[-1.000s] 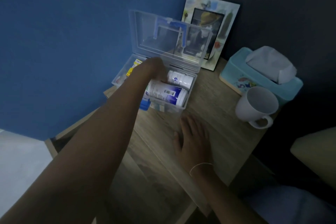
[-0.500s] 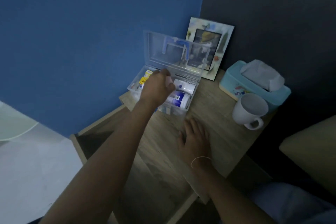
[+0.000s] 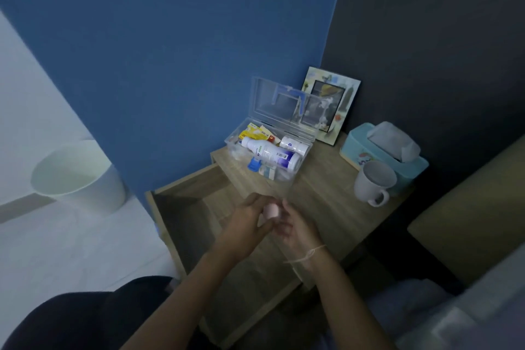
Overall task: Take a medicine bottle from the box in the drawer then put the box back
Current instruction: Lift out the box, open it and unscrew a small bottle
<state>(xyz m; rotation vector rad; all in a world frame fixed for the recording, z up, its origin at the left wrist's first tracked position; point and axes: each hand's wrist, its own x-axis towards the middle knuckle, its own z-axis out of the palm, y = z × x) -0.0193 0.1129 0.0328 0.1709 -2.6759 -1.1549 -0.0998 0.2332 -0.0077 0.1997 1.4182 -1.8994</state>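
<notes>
- Pale pink, the small medicine bottle (image 3: 271, 211) sits between both hands over the open drawer (image 3: 199, 207): left hand (image 3: 244, 224) fingers clasp it; right hand (image 3: 295, 224) touches, grip unclear.
- Clear box (image 3: 270, 156) stands open on the far worktop (image 3: 321, 193).
- Bottle seems taken; next, shut and return the box.

Thin string bracelet (image 3: 305, 255), dark trousers (image 3: 85, 318)
</notes>
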